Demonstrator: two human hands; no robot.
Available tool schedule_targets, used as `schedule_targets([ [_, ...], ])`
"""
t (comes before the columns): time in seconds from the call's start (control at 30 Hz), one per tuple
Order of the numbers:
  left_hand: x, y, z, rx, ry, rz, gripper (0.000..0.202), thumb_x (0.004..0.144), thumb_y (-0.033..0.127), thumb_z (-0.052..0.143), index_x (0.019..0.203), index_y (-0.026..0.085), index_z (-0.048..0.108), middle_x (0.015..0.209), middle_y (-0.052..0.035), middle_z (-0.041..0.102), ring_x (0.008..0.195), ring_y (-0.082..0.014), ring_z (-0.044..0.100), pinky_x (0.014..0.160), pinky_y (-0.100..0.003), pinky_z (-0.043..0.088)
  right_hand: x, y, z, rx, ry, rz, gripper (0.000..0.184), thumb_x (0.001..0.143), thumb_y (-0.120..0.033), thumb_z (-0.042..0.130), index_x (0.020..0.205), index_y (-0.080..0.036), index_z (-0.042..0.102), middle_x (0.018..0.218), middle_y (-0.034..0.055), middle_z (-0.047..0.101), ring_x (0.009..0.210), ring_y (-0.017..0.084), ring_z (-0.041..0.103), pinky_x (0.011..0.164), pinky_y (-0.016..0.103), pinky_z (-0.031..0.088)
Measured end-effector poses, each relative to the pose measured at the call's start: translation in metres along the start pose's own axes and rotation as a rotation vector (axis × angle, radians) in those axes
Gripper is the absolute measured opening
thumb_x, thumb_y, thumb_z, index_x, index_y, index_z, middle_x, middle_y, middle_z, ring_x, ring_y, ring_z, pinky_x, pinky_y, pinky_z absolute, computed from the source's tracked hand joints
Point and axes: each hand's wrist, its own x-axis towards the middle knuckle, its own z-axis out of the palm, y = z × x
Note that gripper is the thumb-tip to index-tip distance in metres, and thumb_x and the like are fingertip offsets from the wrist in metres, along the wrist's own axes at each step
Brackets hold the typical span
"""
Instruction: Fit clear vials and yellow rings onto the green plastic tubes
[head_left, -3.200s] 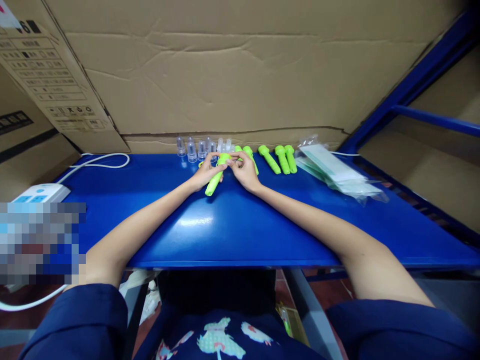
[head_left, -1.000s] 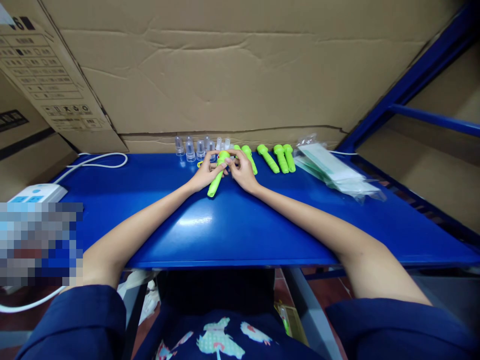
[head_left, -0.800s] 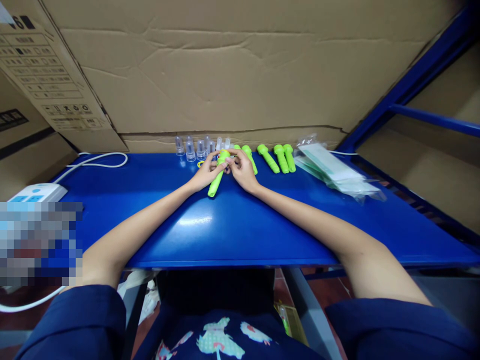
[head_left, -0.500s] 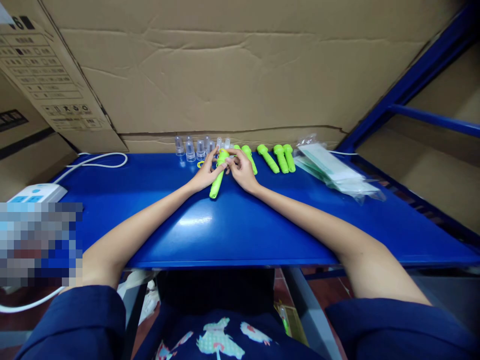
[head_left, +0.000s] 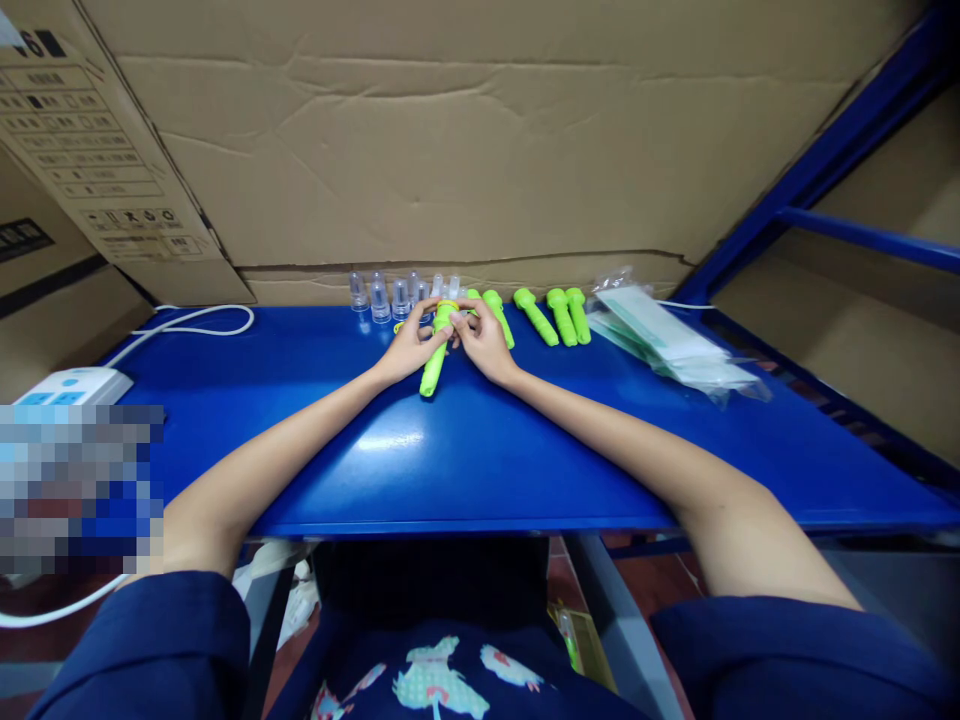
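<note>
My left hand point(head_left: 411, 352) and my right hand point(head_left: 486, 350) are both closed around the wide upper end of a lime-green flashlight-shaped plastic body point(head_left: 432, 374). Its narrow end points toward me, just above the blue table. A yellow ring point(head_left: 448, 303) sits at its wide end, with fingertips of both hands against it. Beside my left fingers lies another small yellow ring point(head_left: 399, 327), partly hidden. Several clear plastic domes point(head_left: 380, 300) stand behind my left hand. More lime-green bodies point(head_left: 535, 318) lie to the right of my right hand, some partly covered by it.
The blue table point(head_left: 450, 460) backs onto a tall cardboard wall point(head_left: 480, 150). Clear bags with pale green-white contents point(head_left: 667, 335) lie at the right, near a blue metal frame point(head_left: 817, 150). At the left are a white power strip point(head_left: 90, 385) and its cable point(head_left: 202, 325).
The yellow ring stood tilted and loose at the top of the held body; now it lies flatter across the wide end. My hands have barely moved.
</note>
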Motion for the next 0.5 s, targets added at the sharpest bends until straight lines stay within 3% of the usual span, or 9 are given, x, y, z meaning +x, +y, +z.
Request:
schedule_targets([
  [0.13, -0.0018, 0.0043, 0.0008, -0.023, 0.013, -0.052, 0.071, 0.080, 0.048, 0.078, 0.138, 0.026, 0.045, 0.154, -0.0165, 0.042, 0.097, -0.0186, 0.071, 0.077, -0.034, 0.063, 0.0006, 0.0013, -0.0009, -0.053, 0.022, 0.016, 0.060, 0.091, -0.080, 0.041, 0.110, -0.025, 0.056, 0.099, 0.0076, 0.065, 0.075, 0.018, 0.065, 0.066, 0.037, 0.061],
  [0.3, -0.0021, 0.0070, -0.0005, 0.014, 0.016, -0.055, 0.065, 0.080, 0.042, 0.078, 0.134, 0.023, 0.047, 0.139, -0.0144, 0.059, 0.094, -0.0186, 0.073, 0.077, -0.030, 0.061, 0.0012, 0.0031, -0.0014, -0.099, 0.041, -0.003, 0.060, 0.093, -0.080, 0.037, 0.107, -0.026, 0.059, 0.105, 0.0101, 0.065, 0.092, 0.023, 0.065, 0.081, 0.044, 0.060],
  [0.5, -0.0019, 0.0074, -0.0004, 0.042, 0.027, -0.016, 0.061, 0.080, 0.046, 0.078, 0.128, 0.022, 0.050, 0.146, -0.0153, 0.052, 0.093, -0.0181, 0.073, 0.082, -0.034, 0.060, 0.0017, 0.0049, -0.0018, -0.156, 0.041, -0.023, 0.051, 0.097, -0.070, 0.039, 0.106, -0.024, 0.059, 0.110, 0.0106, 0.066, 0.094, 0.023, 0.065, 0.091, 0.047, 0.057],
])
